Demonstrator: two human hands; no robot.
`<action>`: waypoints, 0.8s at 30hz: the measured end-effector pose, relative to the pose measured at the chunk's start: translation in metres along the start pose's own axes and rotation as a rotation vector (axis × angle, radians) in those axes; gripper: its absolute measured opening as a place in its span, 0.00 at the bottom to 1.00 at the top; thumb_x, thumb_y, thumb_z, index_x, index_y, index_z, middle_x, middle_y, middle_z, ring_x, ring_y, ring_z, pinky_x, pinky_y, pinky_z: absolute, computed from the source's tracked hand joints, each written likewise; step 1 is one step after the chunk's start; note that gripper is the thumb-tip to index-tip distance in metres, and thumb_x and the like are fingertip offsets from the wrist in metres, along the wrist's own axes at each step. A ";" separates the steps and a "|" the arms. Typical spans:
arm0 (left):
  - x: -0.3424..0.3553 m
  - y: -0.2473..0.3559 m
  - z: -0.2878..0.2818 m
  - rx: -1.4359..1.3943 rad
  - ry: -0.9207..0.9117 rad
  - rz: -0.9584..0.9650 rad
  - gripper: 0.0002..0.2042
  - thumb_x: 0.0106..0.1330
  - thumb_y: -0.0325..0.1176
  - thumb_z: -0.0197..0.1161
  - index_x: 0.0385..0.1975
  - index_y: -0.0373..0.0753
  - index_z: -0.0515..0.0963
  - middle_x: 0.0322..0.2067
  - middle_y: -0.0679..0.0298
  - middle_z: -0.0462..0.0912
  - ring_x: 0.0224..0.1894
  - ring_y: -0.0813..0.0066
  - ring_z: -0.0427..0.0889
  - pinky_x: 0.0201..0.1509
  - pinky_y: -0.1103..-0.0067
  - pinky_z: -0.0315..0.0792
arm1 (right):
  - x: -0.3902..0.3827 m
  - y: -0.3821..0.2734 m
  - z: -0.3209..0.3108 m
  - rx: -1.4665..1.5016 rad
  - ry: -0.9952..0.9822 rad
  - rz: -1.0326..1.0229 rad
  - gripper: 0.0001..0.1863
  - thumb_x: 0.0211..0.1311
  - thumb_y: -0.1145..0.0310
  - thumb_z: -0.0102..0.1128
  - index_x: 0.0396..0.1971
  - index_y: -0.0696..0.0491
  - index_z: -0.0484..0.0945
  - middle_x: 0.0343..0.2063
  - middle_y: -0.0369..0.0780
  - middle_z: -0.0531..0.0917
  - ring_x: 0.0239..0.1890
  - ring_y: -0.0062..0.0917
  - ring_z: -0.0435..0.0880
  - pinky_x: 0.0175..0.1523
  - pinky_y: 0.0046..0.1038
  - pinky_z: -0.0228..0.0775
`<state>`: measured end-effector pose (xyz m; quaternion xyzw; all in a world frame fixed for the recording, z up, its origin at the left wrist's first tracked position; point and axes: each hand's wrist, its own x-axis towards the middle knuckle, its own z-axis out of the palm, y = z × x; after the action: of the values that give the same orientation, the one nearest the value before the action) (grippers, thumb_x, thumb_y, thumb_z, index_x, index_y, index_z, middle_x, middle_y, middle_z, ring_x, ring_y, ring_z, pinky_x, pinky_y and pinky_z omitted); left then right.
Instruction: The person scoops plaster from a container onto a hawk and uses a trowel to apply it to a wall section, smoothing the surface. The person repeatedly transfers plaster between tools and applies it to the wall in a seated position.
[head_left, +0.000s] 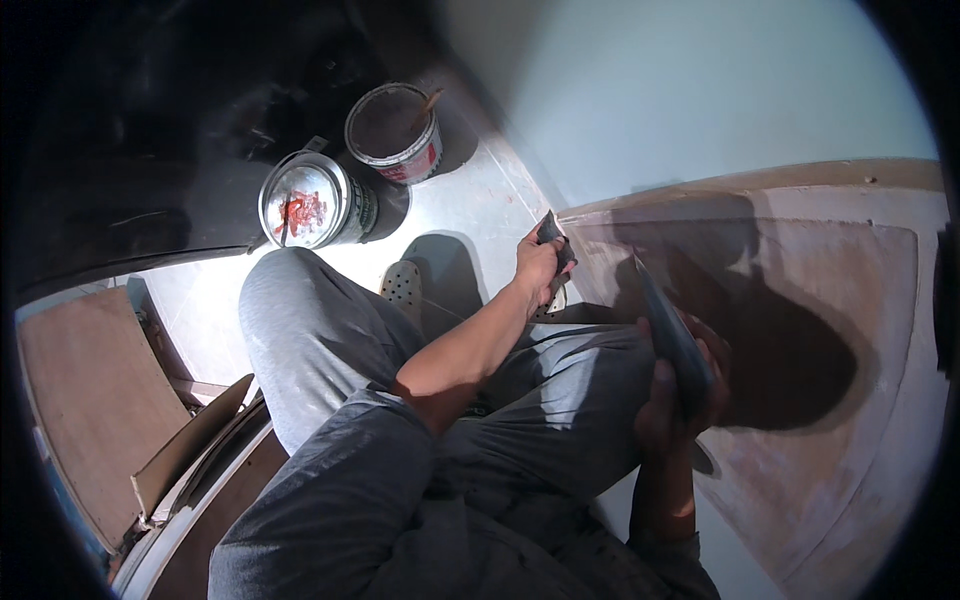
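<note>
My left hand (540, 268) is stretched out in front of me, and its fingers are bent and pressed together around a dark piece (550, 232), which shows its pointed end above them. This piece is just beside the near corner of the panel (840, 480); if it touches there, I cannot tell. My right hand (685, 385) is on the right of my knee, mostly in shade. It grips the wide lower end of a gray wedge (672, 325), with the thumb at the left side and the other fingers curled at the right side. The narrow tip of the wedge points up and away from me, before the panel; I cannot tell whether it touches the surface.

The panel is reddish brown with whitish patches, and a big shadow (800, 370) falls on it. Above it are a wooden rail (800, 177) and the pale blue wall (700, 90).

Farther ahead, on the light floor (475, 190), two buckets stand near each other. The closed bucket (360, 215) has red smears on its lid (285, 180); in the open bucket (420, 165) leans a stick (430, 102). A spotted shoe (403, 288) shows beside my gray trousers (300, 330). At the left is a brown board (95, 400).
</note>
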<state>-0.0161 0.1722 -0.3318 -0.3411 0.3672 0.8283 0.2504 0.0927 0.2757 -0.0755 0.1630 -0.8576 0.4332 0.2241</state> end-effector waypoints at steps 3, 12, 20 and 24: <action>-0.009 0.006 0.007 0.020 -0.014 0.017 0.08 0.71 0.23 0.59 0.46 0.38 0.76 0.39 0.61 0.82 0.37 0.69 0.84 0.37 0.71 0.88 | 0.000 0.000 0.001 0.025 0.019 0.004 0.26 0.65 0.86 0.55 0.62 0.52 0.69 0.53 0.54 0.80 0.53 0.43 0.83 0.57 0.40 0.78; -0.025 0.004 0.026 0.035 -0.041 0.086 0.25 0.65 0.17 0.62 0.62 0.43 0.70 0.38 0.64 0.80 0.32 0.74 0.79 0.31 0.77 0.81 | 0.003 -0.003 -0.001 0.002 0.014 -0.030 0.22 0.67 0.85 0.54 0.59 0.57 0.70 0.53 0.56 0.80 0.52 0.44 0.84 0.54 0.38 0.80; -0.070 -0.005 0.050 0.165 -0.046 0.173 0.41 0.62 0.15 0.62 0.77 0.46 0.59 0.32 0.68 0.75 0.24 0.82 0.72 0.24 0.82 0.68 | 0.001 -0.002 -0.001 0.030 0.029 -0.022 0.20 0.68 0.83 0.54 0.59 0.57 0.70 0.52 0.57 0.80 0.52 0.43 0.83 0.54 0.38 0.80; -0.102 0.002 0.052 0.327 -0.015 0.248 0.39 0.62 0.14 0.58 0.76 0.47 0.61 0.34 0.65 0.77 0.24 0.83 0.72 0.25 0.82 0.68 | -0.002 0.001 -0.003 0.008 0.041 0.009 0.20 0.69 0.81 0.54 0.59 0.58 0.70 0.52 0.57 0.80 0.53 0.43 0.83 0.55 0.39 0.81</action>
<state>0.0281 0.1946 -0.2289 -0.2417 0.5341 0.7848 0.2012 0.0945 0.2786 -0.0751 0.1514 -0.8518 0.4410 0.2389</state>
